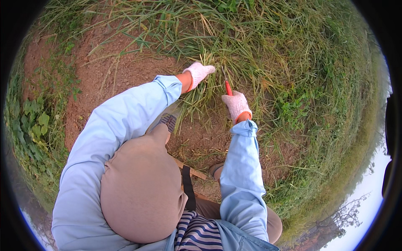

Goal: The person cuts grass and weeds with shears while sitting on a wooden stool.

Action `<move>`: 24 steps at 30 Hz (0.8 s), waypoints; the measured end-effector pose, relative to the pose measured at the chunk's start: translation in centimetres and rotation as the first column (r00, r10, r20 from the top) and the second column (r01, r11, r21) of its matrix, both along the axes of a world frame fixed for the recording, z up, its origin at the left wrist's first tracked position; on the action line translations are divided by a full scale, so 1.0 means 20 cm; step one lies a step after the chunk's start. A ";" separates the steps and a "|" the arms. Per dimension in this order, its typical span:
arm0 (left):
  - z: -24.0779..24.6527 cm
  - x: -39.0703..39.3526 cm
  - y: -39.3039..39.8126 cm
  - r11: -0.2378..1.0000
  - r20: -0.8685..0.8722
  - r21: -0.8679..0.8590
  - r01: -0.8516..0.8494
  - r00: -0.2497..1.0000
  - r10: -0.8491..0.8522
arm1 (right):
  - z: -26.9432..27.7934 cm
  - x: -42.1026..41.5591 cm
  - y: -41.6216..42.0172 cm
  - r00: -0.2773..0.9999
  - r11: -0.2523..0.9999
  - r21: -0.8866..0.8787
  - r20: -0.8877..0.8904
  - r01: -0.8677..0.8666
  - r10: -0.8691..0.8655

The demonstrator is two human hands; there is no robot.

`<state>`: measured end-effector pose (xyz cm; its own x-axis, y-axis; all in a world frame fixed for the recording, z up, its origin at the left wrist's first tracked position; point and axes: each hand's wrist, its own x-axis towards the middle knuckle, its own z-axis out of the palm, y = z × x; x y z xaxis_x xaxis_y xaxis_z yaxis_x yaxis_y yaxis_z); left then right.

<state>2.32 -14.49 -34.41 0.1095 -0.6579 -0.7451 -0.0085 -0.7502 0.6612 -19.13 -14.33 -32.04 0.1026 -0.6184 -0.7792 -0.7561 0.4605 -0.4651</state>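
Note:
My left hand (pixel 199 74), in a pale knitted glove with an orange cuff, is closed around a bunch of long green grass (pixel 206 60). The cut or lower ends poke up past the fist and the blades trail down towards my foot. To its right, my right hand (pixel 236 105), gloved alike, grips the red handle of a hand tool (pixel 228 88). The tool's thin metal part (pixel 223 72) points away from me into the grass beside the left hand; its far end is hidden among the blades, so its exact kind cannot be told.
Dense standing grass (pixel 282 40) spreads ahead and to the right. Bare reddish soil (pixel 125 70) lies to the left, with broad-leaved plants (pixel 34 122) beyond it. My bent knee (pixel 144 185) and a shoe (pixel 168 121) are close below the left arm.

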 end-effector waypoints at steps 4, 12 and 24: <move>0.00 -0.02 0.00 0.999 0.059 0.004 -0.032 0.998 0.032 | 0.02 0.03 0.02 0.996 0.997 0.033 0.053 0.070 -0.072; -0.03 -0.03 0.00 0.996 -0.160 -0.013 -0.084 0.984 0.081 | 0.10 0.06 0.01 0.965 0.968 0.160 0.147 0.194 -0.218; 0.02 -0.06 -0.04 0.996 -0.219 0.074 -0.057 0.973 0.072 | 0.07 0.08 0.02 0.995 0.995 0.028 0.020 0.099 -0.099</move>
